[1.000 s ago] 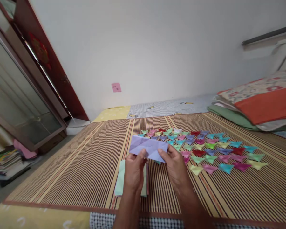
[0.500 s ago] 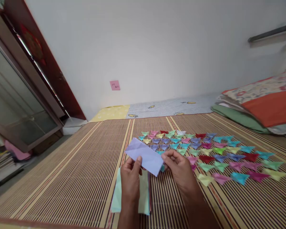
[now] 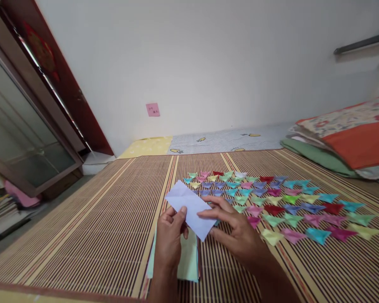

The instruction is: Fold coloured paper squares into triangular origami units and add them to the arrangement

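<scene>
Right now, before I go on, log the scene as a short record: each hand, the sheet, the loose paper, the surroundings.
left hand: grips purple sheet, thumb on top
right hand: fingers over the sheet's right part; grip unclear
sheet pose: tilted, a corner pointing toward the wearer
paper stack: pale green on top, partly hidden by left hand
folded pieces: many colours, in rows, mostly to the right
surface: striped mat
wall: pink note

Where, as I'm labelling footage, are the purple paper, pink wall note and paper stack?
Purple paper (image 3: 191, 208), head view: middle of its face.
Pink wall note (image 3: 153, 110), head view: middle of its face.
Paper stack (image 3: 188, 258), head view: its green top sheet.
</scene>
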A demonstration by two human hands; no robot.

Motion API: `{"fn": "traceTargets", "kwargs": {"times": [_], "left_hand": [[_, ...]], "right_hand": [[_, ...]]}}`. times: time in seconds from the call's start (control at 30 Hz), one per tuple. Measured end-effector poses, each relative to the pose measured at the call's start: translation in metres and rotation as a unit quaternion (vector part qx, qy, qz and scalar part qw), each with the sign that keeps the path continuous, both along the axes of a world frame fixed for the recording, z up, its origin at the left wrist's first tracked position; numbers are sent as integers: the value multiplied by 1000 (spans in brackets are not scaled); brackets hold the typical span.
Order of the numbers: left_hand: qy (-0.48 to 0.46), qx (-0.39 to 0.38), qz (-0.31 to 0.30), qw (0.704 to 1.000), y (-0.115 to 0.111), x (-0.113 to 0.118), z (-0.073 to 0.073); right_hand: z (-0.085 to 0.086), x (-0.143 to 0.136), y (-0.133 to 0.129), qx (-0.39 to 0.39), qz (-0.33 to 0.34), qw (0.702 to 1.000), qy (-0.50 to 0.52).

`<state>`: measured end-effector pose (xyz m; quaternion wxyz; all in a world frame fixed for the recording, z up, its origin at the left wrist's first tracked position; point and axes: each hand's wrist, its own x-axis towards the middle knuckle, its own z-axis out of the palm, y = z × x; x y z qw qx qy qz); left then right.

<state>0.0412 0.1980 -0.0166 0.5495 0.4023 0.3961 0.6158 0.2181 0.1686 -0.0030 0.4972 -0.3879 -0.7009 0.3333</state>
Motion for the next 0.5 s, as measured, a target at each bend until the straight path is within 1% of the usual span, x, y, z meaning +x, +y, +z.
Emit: {"fn": "traceTargets", "kwargs": {"times": [0.1, 0.17, 0.27, 0.33, 0.43, 0.5], "left_hand": [[4, -2, -14, 1000, 0, 0, 0], [0, -5, -12, 1000, 0, 0, 0], [-14, -7, -12, 1000, 0, 1, 1], [-28, -12, -16, 999, -1, 2, 3], [-39, -26, -18, 999, -2, 2, 4], [-20, -26, -13, 999, -2, 1, 4]], "right_hand": [[-1, -3, 3, 20, -26, 999, 18], [-2, -1, 4, 37, -35, 999, 4], [-7, 3, 4, 31, -13, 999, -40], [-10, 2, 5, 21, -7, 999, -48], [-14, -3, 9, 28, -22, 999, 2], [-13, -6, 11, 41, -29, 998, 42]]}}
